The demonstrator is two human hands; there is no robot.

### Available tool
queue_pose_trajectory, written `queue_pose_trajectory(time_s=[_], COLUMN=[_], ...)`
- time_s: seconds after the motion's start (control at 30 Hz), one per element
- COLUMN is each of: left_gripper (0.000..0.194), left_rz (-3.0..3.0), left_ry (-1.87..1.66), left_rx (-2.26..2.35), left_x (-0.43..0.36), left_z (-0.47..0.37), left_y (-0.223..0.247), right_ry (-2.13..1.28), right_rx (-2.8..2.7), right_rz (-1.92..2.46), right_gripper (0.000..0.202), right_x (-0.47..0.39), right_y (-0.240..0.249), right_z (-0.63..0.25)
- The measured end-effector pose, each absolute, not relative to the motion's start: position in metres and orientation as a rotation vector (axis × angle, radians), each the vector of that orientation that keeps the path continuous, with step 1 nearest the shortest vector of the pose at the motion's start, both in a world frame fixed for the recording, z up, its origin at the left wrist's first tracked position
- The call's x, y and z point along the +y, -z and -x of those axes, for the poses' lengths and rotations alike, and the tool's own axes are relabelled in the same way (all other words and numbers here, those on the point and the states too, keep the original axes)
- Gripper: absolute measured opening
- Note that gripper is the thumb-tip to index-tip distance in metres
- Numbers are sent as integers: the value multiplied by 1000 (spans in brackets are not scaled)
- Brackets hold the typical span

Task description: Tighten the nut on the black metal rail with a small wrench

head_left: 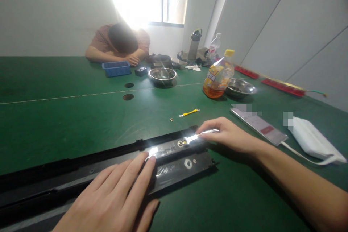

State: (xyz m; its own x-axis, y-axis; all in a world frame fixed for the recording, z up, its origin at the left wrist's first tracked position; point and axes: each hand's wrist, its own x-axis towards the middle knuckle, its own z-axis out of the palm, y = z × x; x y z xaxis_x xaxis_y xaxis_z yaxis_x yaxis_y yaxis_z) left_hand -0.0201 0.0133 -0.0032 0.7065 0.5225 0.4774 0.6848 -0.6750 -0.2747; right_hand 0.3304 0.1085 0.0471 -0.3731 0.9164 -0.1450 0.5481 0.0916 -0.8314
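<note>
My right hand (pixel 220 132) pinches a shiny metal wrench (pixel 193 137), its far end hidden under the fingers. The wrench's head meets a small brass-coloured nut (pixel 180 144) on a long black metal rail (pixel 165 150). Stretched out flat, my left hand (pixel 116 188) lies on the rail with its fingertips near the middle of the bright strip. A pale ring with a hole (pixel 188 163) shows on the rail's nearer flange. Beyond the rail lie a short yellow wire with ring terminals (pixel 189 113) and a loose small nut (pixel 171 119).
On the green table (pixel 67 123) a phone (pixel 258 125) and a white power bank (pixel 315 141) lie at right, joined by a cable. Farther back stand a drink bottle (pixel 214 83), metal bowls (pixel 162 76) and a blue bin (pixel 116 69). A person (pixel 119 41) rests on the far edge.
</note>
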Motion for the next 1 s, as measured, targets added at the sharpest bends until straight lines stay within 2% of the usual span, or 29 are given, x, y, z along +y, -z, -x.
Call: queue_pose_trajectory(time_s=[1.0], left_gripper=[73], left_rz=[2490], left_ry=[524], left_rx=[-902], left_x=[14], left_z=[18], left_y=[0], right_ry=[-1192], right_rx=[-1993], right_rz=[1386], right_gripper=[30], right_x=[108], right_y=[-47], right_z=[-332])
